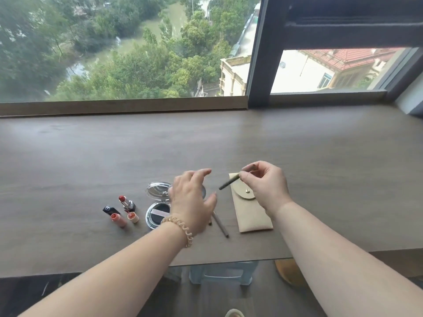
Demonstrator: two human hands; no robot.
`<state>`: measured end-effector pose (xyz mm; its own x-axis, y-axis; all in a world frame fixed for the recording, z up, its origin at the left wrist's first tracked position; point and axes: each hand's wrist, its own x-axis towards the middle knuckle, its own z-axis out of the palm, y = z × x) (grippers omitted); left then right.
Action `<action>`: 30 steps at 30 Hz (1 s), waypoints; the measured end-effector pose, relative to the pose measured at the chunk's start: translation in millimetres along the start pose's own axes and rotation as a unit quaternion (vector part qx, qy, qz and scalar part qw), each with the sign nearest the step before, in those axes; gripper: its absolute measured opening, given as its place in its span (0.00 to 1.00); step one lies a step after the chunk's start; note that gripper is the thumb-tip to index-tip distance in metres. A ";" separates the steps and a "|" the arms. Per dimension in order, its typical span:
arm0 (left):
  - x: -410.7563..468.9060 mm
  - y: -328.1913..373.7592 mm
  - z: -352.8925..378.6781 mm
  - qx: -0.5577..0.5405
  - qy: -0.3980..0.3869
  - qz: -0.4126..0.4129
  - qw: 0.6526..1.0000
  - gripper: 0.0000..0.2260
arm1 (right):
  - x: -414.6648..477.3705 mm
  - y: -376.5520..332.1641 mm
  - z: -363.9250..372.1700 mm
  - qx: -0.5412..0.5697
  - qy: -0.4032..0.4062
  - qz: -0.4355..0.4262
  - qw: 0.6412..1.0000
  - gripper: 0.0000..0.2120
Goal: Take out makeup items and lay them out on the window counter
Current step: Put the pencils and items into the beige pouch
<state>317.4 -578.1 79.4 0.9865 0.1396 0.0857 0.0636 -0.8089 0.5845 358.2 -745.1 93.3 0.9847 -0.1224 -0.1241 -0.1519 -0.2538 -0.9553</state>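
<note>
A beige pouch (251,216) lies flat on the wooden window counter (320,179), its flap snapped down. My right hand (266,181) hovers over the pouch's top, pinching a dark pencil cap (229,181) that points down-left. My left hand (192,200) floats with fingers spread above an open round compact (158,211) with its mirror lid raised. Under that hand a slim brown pencil (220,225) rests on the counter. Left of the compact stand an open red lipstick (126,202), its black cap (111,210) and an open peach lipstick (119,220) with its cap (133,217).
A large window with a dark frame post (263,53) rises behind the counter. Below the counter's front edge are a pale plastic stool (222,273) and an orange-brown round object (288,273). A wall corner (412,97) closes the counter's far right end.
</note>
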 end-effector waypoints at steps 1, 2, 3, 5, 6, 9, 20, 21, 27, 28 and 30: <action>9.1 6.8 -9.3 -0.014 -0.020 0.009 1.000 0.24 | 0.8 -12.1 -6.5 0.065 -0.014 0.000 0.998 0.05; 16.9 11.5 -17.6 -0.024 -0.054 0.014 0.998 0.25 | 2.4 -20.4 -9.7 0.113 -0.029 0.006 0.993 0.06; 23.3 17.9 -25.9 -0.040 -0.092 0.022 0.995 0.24 | 2.2 -30.9 -14.4 0.144 -0.035 0.011 0.989 0.07; 29.5 32.7 -40.8 -0.118 -0.165 0.028 0.979 0.18 | -0.4 -49.4 -23.0 0.185 -0.038 0.029 0.981 0.08; 29.3 40.5 -46.7 -0.161 -0.191 0.028 0.968 0.13 | -1.7 -56.2 -25.6 0.209 -0.042 0.043 0.976 0.09; 25.6 59.8 -57.3 -0.195 -0.206 0.034 0.958 0.10 | -6.9 -71.5 -31.6 0.266 -0.051 0.066 0.960 0.09; 20.6 87.1 -72.0 -0.173 -0.197 0.060 0.963 0.19 | -16.0 -94.8 4.7 0.260 0.054 0.123 0.956 0.16; 20.6 86.1 -74.0 -0.157 -0.206 0.059 0.964 0.19 | -12.3 -95.3 2.7 0.258 0.085 0.136 0.953 0.16; -2.9 16.0 -96.0 -0.113 -0.252 -0.019 0.961 0.20 | 27.8 -51.9 -104.7 0.265 0.290 0.189 0.900 0.16; -1.1 2.8 -97.0 -0.142 -0.227 -0.055 0.962 0.20 | 31.4 -43.8 -113.5 0.258 0.284 0.176 0.907 0.17; 0.3 -12.8 -93.0 -0.166 -0.191 -0.106 0.962 0.18 | 31.6 -31.5 -112.9 0.253 0.246 0.174 0.919 0.17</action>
<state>302.8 -514.6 146.9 0.9440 0.0103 -0.3297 0.2807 -0.5499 0.7866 384.4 -849.3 149.7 0.7077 -0.5617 -0.4285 -0.2690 0.3465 -0.8986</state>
